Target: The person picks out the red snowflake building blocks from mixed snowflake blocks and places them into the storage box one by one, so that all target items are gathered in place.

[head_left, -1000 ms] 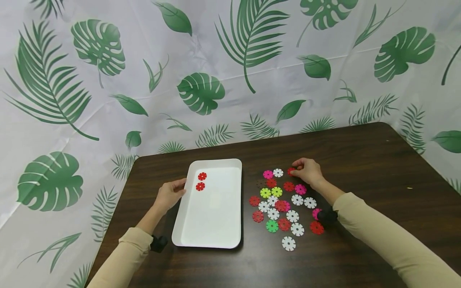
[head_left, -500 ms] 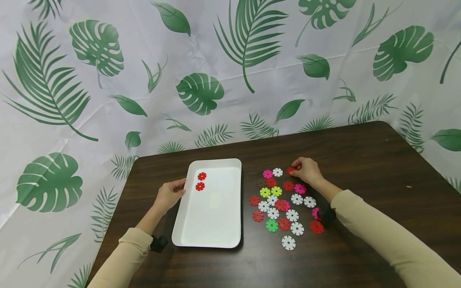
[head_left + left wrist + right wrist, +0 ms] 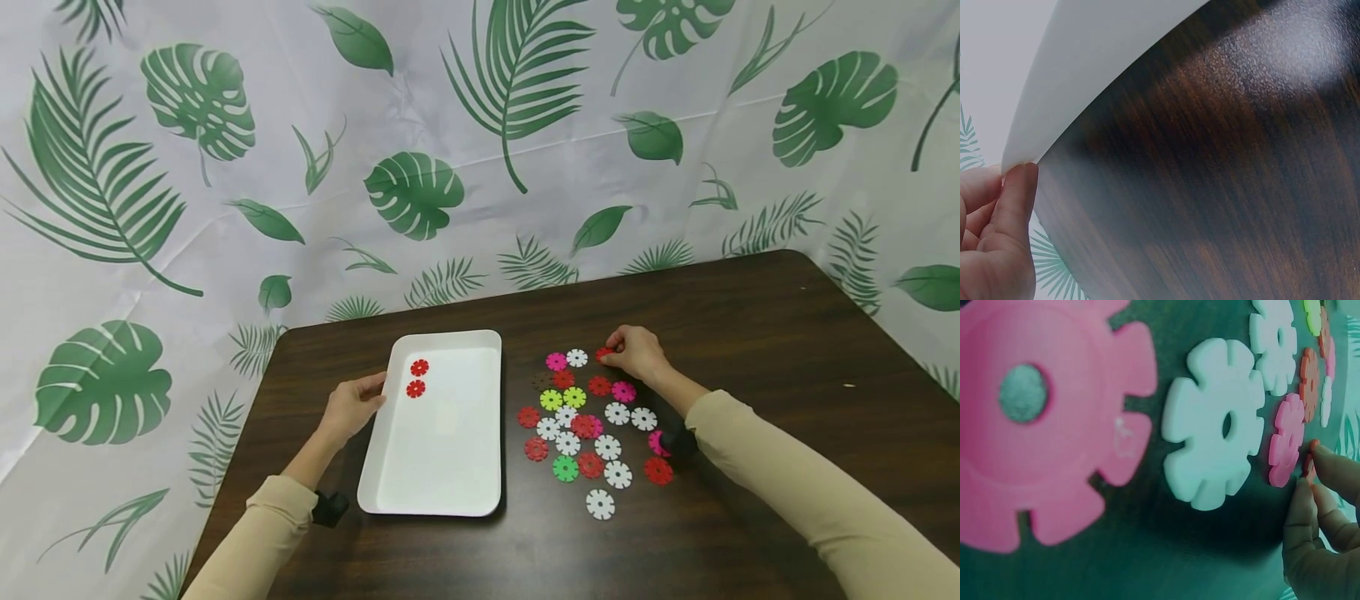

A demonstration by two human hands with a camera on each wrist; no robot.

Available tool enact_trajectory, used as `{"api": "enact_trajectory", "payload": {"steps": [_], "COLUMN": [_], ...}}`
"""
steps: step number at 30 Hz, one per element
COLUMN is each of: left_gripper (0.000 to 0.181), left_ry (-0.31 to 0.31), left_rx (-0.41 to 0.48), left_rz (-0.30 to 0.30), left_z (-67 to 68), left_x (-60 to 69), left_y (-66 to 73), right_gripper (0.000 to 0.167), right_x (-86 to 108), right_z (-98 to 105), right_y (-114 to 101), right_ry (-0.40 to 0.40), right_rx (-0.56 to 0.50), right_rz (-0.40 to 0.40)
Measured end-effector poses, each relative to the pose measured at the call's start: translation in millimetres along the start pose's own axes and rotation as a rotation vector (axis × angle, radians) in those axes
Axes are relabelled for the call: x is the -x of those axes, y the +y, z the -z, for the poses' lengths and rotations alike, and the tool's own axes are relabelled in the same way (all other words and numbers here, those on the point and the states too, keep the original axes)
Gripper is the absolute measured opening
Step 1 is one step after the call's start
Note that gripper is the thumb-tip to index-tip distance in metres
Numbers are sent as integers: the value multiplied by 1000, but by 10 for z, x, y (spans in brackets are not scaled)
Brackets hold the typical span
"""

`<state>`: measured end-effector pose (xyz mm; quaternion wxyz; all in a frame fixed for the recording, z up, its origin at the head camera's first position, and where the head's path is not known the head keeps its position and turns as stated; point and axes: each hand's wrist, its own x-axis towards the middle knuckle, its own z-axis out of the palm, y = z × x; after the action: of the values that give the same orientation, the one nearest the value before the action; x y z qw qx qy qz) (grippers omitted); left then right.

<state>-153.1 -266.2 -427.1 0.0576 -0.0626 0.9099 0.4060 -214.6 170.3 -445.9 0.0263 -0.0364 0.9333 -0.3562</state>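
My left hand (image 3: 351, 410) pinches the left rim of a white tray (image 3: 442, 483) between thumb and fingers; the left wrist view shows the fingertips at the tray's edge. Two red notched discs (image 3: 419, 367) lie in the tray's upper left. At the far right of a spread of notched plastic discs, my right hand (image 3: 637, 354) pinches a red disc (image 3: 603, 354), partly hidden by the fingers. The right wrist view shows this red disc (image 3: 1309, 467) between thumb and fingertip, close to the table. A pink disc (image 3: 1287, 440) lies just beside the fingers.
Several loose discs in white, red, pink and yellow lie right of the tray, with a green disc (image 3: 566, 468) near the front. Some overlap. A dark brown disc (image 3: 542, 380) blends into the wooden table (image 3: 750, 350). A leaf-patterned cloth (image 3: 450, 125) hangs behind the table.
The view shifts very slightly. Both hands keep their places, the left at the tray rim and the right at the red disc.
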Motion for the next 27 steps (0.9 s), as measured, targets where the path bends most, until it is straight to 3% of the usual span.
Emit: {"api": "enact_trajectory", "payload": {"steps": [10, 12, 27], "left_gripper": [42, 42, 42], "left_ry": [4, 4, 1], "left_rx": [-10, -9, -5], "left_rz": [-9, -7, -10], "left_z": [-2, 1, 7], "left_x": [-5, -8, -5], "left_y": [-11, -9, 2], "right_gripper": [28, 29, 26], "right_x": [18, -8, -13], "right_z": [7, -16, -10], "right_y": [-3, 46, 5], "right_ry": [-1, 21, -19], "right_rx": [-3, -19, 15], "right_rz": [18, 52, 18]}}
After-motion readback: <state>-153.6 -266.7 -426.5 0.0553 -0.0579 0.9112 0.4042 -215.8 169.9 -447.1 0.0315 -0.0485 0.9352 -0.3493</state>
